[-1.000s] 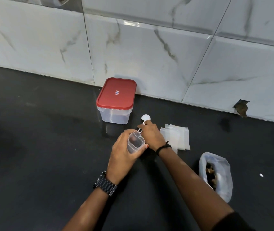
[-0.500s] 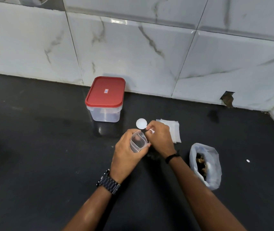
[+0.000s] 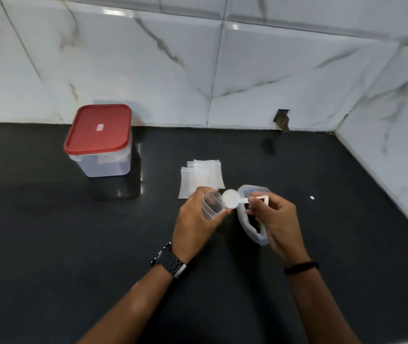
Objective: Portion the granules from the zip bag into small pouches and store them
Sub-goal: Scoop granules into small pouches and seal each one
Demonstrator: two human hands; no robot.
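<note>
My left hand [image 3: 194,219] holds a small clear pouch [image 3: 212,204] with its mouth open, facing right. My right hand [image 3: 276,219] pinches the handle of a white plastic scoop [image 3: 231,199], whose round bowl sits right at the pouch's mouth. Beneath and behind my right hand lies the clear zip bag [image 3: 252,214] with dark granules inside, partly hidden by my fingers. A stack of flat empty pouches [image 3: 201,177] lies on the black counter just behind my hands. I cannot tell what the scoop carries.
A clear storage box with a red lid [image 3: 100,140] stands at the back left near the marble-tiled wall [image 3: 198,70]. The wall turns a corner at the right [image 3: 384,145]. A tiny white speck [image 3: 311,197] lies on the counter right of the bag.
Both hands have moved right, from in front of the box to over the zip bag. The scoop's bowl has come from beyond the pouch to its mouth.
</note>
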